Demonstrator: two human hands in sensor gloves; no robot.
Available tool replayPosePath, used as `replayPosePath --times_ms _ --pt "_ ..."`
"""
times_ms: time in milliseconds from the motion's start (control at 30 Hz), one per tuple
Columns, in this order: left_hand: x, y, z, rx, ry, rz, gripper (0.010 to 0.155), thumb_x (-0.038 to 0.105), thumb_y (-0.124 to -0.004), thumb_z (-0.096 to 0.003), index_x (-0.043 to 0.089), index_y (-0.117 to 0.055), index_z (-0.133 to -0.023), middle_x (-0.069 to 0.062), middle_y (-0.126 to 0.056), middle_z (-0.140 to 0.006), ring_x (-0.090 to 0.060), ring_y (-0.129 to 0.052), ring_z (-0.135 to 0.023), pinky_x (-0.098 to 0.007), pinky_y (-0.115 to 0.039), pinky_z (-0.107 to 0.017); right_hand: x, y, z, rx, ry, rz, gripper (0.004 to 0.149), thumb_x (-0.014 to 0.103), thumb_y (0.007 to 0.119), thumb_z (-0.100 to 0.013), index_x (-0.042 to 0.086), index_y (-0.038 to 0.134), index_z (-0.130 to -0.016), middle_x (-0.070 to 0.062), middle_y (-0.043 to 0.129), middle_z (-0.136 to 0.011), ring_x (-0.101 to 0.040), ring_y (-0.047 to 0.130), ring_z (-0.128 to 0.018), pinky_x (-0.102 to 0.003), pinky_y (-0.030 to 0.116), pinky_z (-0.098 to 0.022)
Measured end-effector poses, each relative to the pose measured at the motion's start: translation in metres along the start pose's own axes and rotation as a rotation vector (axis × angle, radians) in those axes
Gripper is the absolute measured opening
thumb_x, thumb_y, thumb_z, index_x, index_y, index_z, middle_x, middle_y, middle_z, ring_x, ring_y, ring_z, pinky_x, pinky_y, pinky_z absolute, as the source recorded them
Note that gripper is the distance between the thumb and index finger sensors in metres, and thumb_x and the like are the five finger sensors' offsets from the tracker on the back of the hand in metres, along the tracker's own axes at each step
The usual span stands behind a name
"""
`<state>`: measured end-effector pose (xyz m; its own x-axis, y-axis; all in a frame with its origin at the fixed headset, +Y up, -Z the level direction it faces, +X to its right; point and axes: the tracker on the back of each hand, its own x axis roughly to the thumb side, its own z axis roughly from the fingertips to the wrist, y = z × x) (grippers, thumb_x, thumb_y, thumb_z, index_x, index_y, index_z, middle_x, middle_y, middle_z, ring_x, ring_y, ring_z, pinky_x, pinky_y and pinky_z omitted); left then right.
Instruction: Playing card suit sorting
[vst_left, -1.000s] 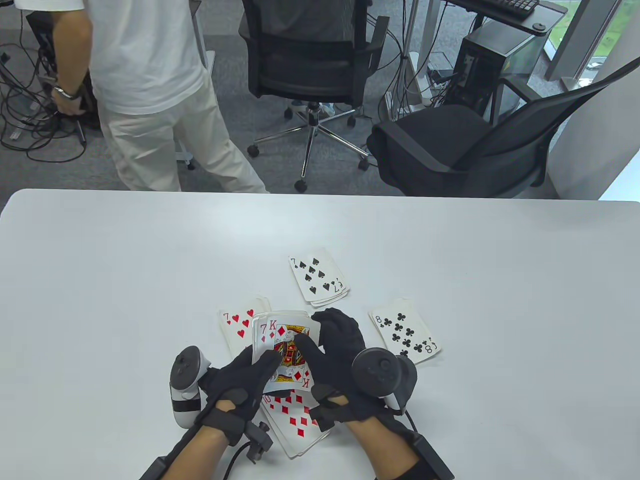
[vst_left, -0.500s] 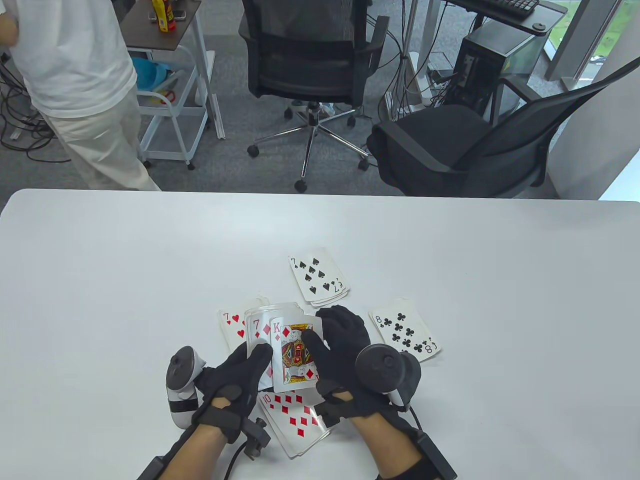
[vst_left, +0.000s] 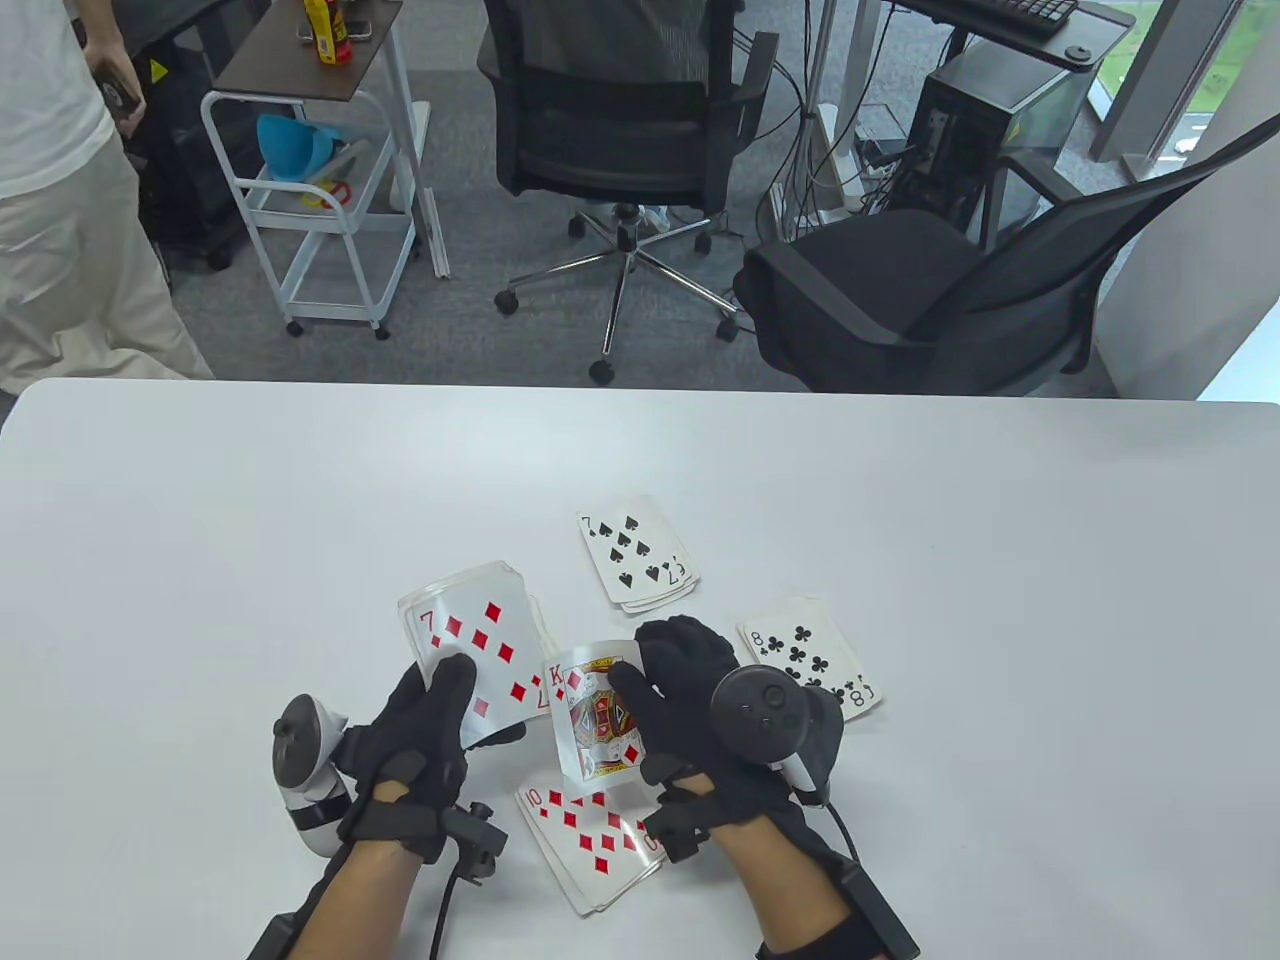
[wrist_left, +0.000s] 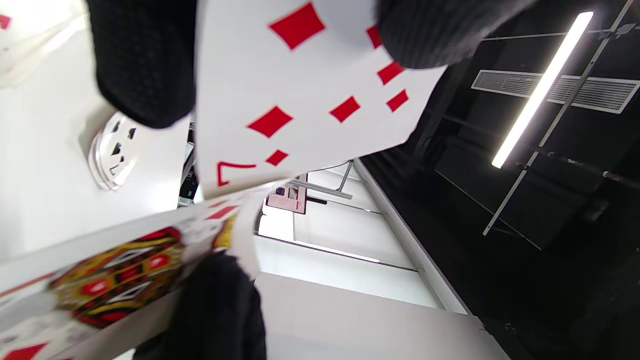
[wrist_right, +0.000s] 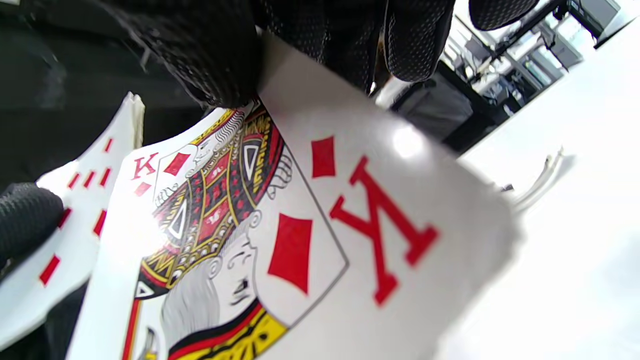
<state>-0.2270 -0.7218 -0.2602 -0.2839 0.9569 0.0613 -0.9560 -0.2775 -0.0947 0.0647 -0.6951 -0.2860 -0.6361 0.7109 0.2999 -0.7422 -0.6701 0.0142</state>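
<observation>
My left hand (vst_left: 468, 700) grips a small stack of cards with the seven of diamonds (vst_left: 480, 650) (wrist_left: 300, 100) face up on top, lifted above the white table (vst_left: 200, 560). Just right of it, my right hand (vst_left: 650, 665) pinches the king of diamonds (vst_left: 598, 722) (wrist_right: 280, 240), held apart from that stack. Below both hands a pile topped by the ten of diamonds (vst_left: 595, 835) lies on the table. A pile topped by the seven of spades (vst_left: 635, 555) lies beyond them. The eight of clubs (vst_left: 810, 655) tops a pile at right. The held stack hides the hearts pile.
Two black office chairs (vst_left: 900, 290) stand past the table's far edge. A white cart (vst_left: 320, 200) and a person in light clothes (vst_left: 60, 250) are at the far left. A computer tower (vst_left: 980, 120) sits at the back right.
My left hand carried its stack up and to the left. My right hand drew the king of diamonds off it, down and to the right. The person behind walked off leftward.
</observation>
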Motion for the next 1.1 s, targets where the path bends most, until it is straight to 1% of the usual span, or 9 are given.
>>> replayPosePath --times_ms 67,300,400,467,633,800,867,933,1100 --pt "0.001 0.001 0.0 0.005 -0.008 0.0 0.053 0.053 -0.075 -0.0544 0.025 -0.071 -0.1 -0.002 -0.087 -0.094 -0.029 -0.098 -0.077 -0.042 -0.093 -0.047 0.001 0.005 -0.002 0.111 0.028 0.036 0.038 0.038 0.086 -0.054 0.011 0.085 -0.08 -0.017 0.066 -0.103 -0.052 0.05 -0.102 -0.074 0.038 -0.07" --pt "0.003 0.003 0.0 0.013 -0.023 0.018 0.053 0.053 -0.075 -0.0544 0.025 -0.071 -0.099 -0.002 -0.087 -0.094 -0.029 -0.098 -0.077 -0.042 -0.094 -0.047 0.003 0.026 -0.004 0.393 0.06 0.142 0.037 0.036 0.088 -0.054 0.01 0.086 -0.081 -0.02 0.06 -0.108 -0.053 0.039 -0.105 -0.076 0.031 -0.07" --pt "0.001 0.003 0.0 0.01 -0.022 0.02 0.053 0.053 -0.075 -0.0546 0.025 -0.071 -0.1 -0.003 -0.087 -0.094 -0.029 -0.098 -0.077 -0.042 -0.094 -0.047 0.005 0.041 -0.002 0.477 0.07 0.206 0.037 0.036 0.089 -0.055 0.009 0.087 -0.081 -0.02 0.058 -0.108 -0.054 0.035 -0.106 -0.076 0.029 -0.07" --pt "0.0 0.001 0.0 0.003 -0.019 0.014 0.053 0.053 -0.075 -0.0545 0.025 -0.071 -0.099 -0.003 -0.088 -0.094 -0.029 -0.098 -0.077 -0.042 -0.094 -0.046 0.009 0.055 0.001 0.504 0.054 0.348 0.037 0.036 0.089 -0.055 0.01 0.087 -0.081 -0.02 0.058 -0.108 -0.054 0.034 -0.106 -0.076 0.029 -0.069" --pt "-0.002 0.0 0.0 -0.006 -0.01 0.009 0.053 0.053 -0.075 -0.0545 0.025 -0.071 -0.099 -0.002 -0.088 -0.094 -0.029 -0.098 -0.077 -0.042 -0.094 -0.047 0.01 0.078 0.004 0.483 0.064 0.591 0.039 0.04 0.091 -0.053 0.01 0.084 -0.078 -0.02 0.058 -0.108 -0.053 0.036 -0.106 -0.076 0.029 -0.07" --pt "-0.003 -0.001 0.0 -0.012 -0.008 0.004 0.053 0.053 -0.075 -0.0544 0.025 -0.071 -0.099 -0.003 -0.088 -0.094 -0.029 -0.098 -0.077 -0.042 -0.094 -0.047 0.005 0.076 0.002 0.399 0.081 0.687 0.044 0.048 0.092 -0.051 0.011 0.083 -0.073 -0.02 0.06 -0.104 -0.053 0.04 -0.104 -0.074 0.032 -0.07" --pt "-0.005 -0.002 0.0 -0.018 -0.003 0.001 0.053 0.053 -0.075 -0.0545 0.025 -0.071 -0.099 -0.003 -0.088 -0.093 -0.029 -0.098 -0.077 -0.042 -0.094 -0.047 0.003 0.074 0.002 0.386 0.075 0.665 0.044 0.05 0.09 -0.051 0.012 0.083 -0.073 -0.02 0.062 -0.104 -0.053 0.043 -0.103 -0.074 0.033 -0.07" --pt "-0.005 -0.003 0.0 -0.02 -0.001 -0.001 0.053 0.053 -0.075 -0.0545 0.025 -0.071 -0.099 -0.003 -0.088 -0.094 -0.029 -0.098 -0.077 -0.042 -0.094 -0.047 0.002 0.071 0.002 0.379 0.085 0.619 0.044 0.051 0.085 -0.053 0.012 0.084 -0.073 -0.02 0.062 -0.103 -0.053 0.043 -0.103 -0.074 0.034 -0.07" --pt "-0.007 -0.004 0.001 -0.035 0.015 -0.008 0.053 0.053 -0.075 -0.0545 0.025 -0.071 -0.1 -0.003 -0.087 -0.094 -0.029 -0.098 -0.077 -0.042 -0.093 -0.047 0.006 0.051 0.001 0.256 0.055 0.502 0.046 0.052 0.078 -0.055 0.011 0.085 -0.075 -0.02 0.063 -0.103 -0.053 0.045 -0.102 -0.073 0.036 -0.07"
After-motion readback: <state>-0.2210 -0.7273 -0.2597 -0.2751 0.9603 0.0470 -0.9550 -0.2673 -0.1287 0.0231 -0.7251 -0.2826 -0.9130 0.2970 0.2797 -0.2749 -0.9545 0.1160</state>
